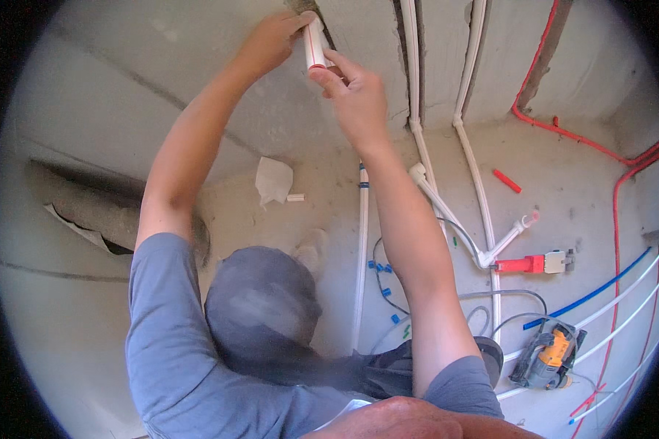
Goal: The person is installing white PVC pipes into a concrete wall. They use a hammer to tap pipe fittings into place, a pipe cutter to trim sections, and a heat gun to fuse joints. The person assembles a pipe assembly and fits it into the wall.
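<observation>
A short white pipe [314,45] with a red stripe and a red lower rim is held up against the grey wall [198,44], beside the dark groove at the top of the view. Its lower end is grasped between the thumb and fingers of the right hand [357,95]. Its upper end is touched by the fingertips of the left hand [272,42] — whether they are closed around it cannot be told. To the right, two long white pipes [411,58] are set into wall grooves, and a red conduit [542,121] is run along the wall's foot. Below, a white paper scrap [274,180], a red tube piece [507,181] and a long white pipe with blue bands [362,256] are seen on the floor — a yellow and grey power tool [553,357] is placed at the lower right, near a blue tube [589,293]
</observation>
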The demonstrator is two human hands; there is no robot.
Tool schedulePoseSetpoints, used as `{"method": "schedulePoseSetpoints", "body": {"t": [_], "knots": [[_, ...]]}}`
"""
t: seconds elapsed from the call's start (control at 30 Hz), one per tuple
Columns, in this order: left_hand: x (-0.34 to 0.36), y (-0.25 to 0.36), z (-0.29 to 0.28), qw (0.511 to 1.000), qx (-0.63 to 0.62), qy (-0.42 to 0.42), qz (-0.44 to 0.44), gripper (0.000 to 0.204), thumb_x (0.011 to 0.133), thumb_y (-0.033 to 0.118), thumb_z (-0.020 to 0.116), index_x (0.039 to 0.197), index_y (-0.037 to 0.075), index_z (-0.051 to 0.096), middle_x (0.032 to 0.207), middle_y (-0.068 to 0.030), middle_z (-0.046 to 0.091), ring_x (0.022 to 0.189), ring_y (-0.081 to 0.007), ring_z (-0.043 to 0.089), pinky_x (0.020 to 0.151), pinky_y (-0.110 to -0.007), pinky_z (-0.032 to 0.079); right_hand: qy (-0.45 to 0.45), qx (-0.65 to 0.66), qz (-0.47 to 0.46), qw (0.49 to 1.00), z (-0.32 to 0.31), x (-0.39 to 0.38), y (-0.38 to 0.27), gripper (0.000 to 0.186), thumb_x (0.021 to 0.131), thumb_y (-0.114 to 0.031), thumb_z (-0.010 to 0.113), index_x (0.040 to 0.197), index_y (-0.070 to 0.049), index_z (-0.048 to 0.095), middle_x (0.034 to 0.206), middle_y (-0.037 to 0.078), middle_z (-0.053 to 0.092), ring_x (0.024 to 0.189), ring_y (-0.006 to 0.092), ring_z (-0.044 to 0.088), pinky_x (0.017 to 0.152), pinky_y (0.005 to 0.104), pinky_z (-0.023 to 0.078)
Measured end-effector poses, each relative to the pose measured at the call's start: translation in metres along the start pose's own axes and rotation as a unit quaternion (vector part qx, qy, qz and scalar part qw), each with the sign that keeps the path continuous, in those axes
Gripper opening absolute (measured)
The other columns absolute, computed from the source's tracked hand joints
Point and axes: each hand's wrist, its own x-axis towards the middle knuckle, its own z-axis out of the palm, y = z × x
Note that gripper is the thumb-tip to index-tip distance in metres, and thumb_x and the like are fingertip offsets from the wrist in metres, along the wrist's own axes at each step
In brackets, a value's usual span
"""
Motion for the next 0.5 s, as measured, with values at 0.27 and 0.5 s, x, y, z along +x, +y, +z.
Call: {"method": "schedulePoseSetpoints", "body": {"t": [0.27,0.5], "knots": [[-0.005,-0.008,0.008,0.998,-0.043,0.050,0.024,0.036,0.095,0.010,0.063,0.130,0.016,0.068,0.118,-0.0167,0.071,0.107,-0.0370,0.068,0.093,-0.045,0.053,0.007,0.112,-0.011,0.994,0.002,0.003,0.005,0.044,0.084,-0.036,0.081,0.121,-0.011,0.075,0.087,0.011,0.075,0.075,0.0165,0.068,0.073,0.0311,0.052],[0.004,0.002,-0.005,0.995,-0.061,0.067,0.032,0.036,0.091,0.005,0.063,0.125,0.012,0.069,0.105,-0.0151,0.071,0.095,-0.0376,0.067,0.082,-0.044,0.053,-0.011,0.203,0.039,0.978,0.004,0.007,-0.002,0.046,0.087,-0.030,0.080,0.124,-0.006,0.073,0.091,0.009,0.075,0.078,0.0123,0.067,0.075,0.0291,0.053]]}}
